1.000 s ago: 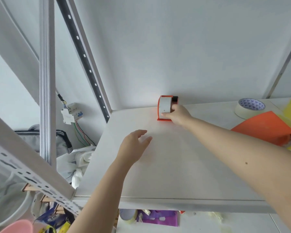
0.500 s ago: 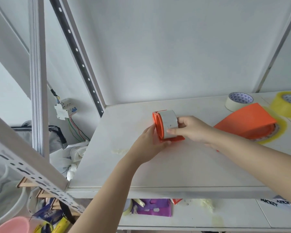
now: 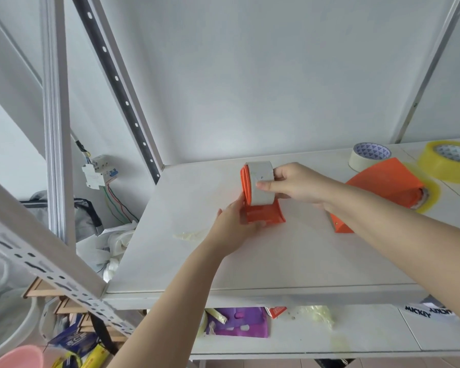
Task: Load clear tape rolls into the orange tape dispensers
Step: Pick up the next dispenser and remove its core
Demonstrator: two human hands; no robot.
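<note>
An orange tape dispenser (image 3: 267, 217) with a pale grey roll (image 3: 262, 185) in it stands on the white shelf (image 3: 276, 261), near the middle. My left hand (image 3: 234, 229) grips the dispenser's lower left side. My right hand (image 3: 294, 183) pinches the roll from the right, thumb on its front face. A second orange dispenser (image 3: 388, 179) lies on its side at the right, partly behind my right forearm, with a yellowish clear roll (image 3: 428, 199) under it.
At the back right stand a cream tape roll (image 3: 368, 156) and a yellow clear roll (image 3: 452, 162). A metal upright (image 3: 55, 123) and a slotted beam (image 3: 43, 264) border the left. The lower shelf holds purple packaging (image 3: 239, 324). A crumpled tape scrap (image 3: 189, 235) lies left of my hands.
My right hand pulled the dispenser from the back wall toward the shelf's middle. My left hand came off the shelf and took hold of it. The view shifted slightly.
</note>
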